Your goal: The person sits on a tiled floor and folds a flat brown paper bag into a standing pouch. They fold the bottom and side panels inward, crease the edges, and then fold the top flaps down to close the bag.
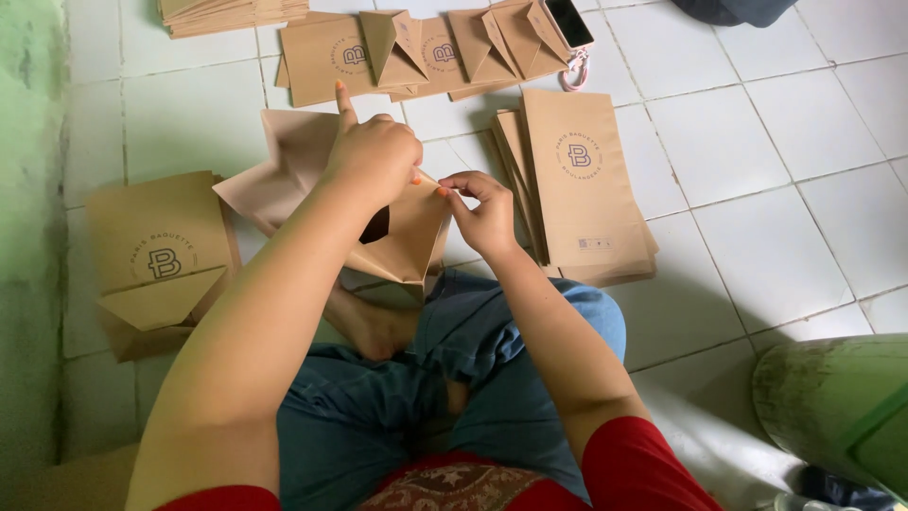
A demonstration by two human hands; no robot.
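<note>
White tiled floor [757,142] here, a bit grubby at the grout lines, and we're sitting cross-legged right on it with brown paper bags spread all around. The one we're working on is the half-folded paper bag [402,241] just in front of our knees, its end flaps opened out and standing up off the tiles.

Our left hand [374,156] is curled over the top of that bag, fingers closed down onto the paper with the index finger poking up free. Our right hand [482,213] is pinched shut on the flap's edge, thumb and fingertips together right beside the left hand, nearly touching it.

Handling-wise, we'd guess this thing weighs next to nothing. Kraft paper like this looks stiff enough to hold a crease but will crumple or tear if yanked, so the edges and existing fold lines seem the sensible place to grip, which is where our fingers are. Not slippery, just floppy where it's unfolded.

Around it: a stack of flat bags [577,185] just to the right, a row of folded bags [426,52] along the far side of the floor with a phone [569,21] resting on them, another pile [232,14] at the far left corner, and a bag with its bottom folded [161,260] to our left near the green wall [28,189].
</note>
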